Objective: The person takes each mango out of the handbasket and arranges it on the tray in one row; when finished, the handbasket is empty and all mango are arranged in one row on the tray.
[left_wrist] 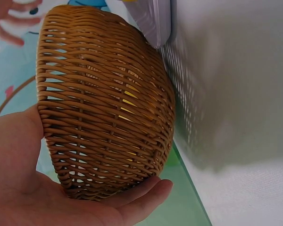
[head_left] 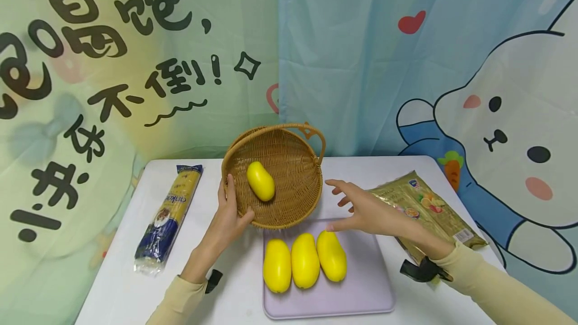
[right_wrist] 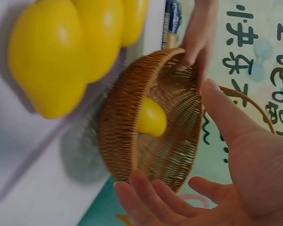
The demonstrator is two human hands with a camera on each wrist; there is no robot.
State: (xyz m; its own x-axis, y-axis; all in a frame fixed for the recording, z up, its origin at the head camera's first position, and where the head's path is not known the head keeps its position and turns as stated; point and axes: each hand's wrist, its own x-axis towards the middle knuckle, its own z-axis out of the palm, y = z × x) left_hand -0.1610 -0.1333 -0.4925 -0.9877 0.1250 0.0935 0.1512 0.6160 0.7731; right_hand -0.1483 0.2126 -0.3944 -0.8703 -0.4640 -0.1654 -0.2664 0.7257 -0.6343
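Observation:
My left hand (head_left: 231,219) grips the left side of a brown wicker basket (head_left: 293,159), thumb inside the rim and fingers behind. Tilted toward me, the basket shows one smooth yellow oblong fruit (head_left: 260,181) lying inside. Its looped handle (head_left: 321,144) points to the back. Off the basket's right side, my right hand (head_left: 358,209) is spread with nothing in it; the right wrist view has its fingers (right_wrist: 153,200) near the rim. Below, a pale lilac tray (head_left: 334,302) bears three more yellow oblong fruits (head_left: 305,261) side by side.
A blue and gold pasta packet (head_left: 169,219) lies on the white table (head_left: 113,275) at the left. To the right, under my right forearm, is a flat gold packet (head_left: 429,209) with fruit pictures. A printed curtain (head_left: 325,64) hangs behind the table's back edge.

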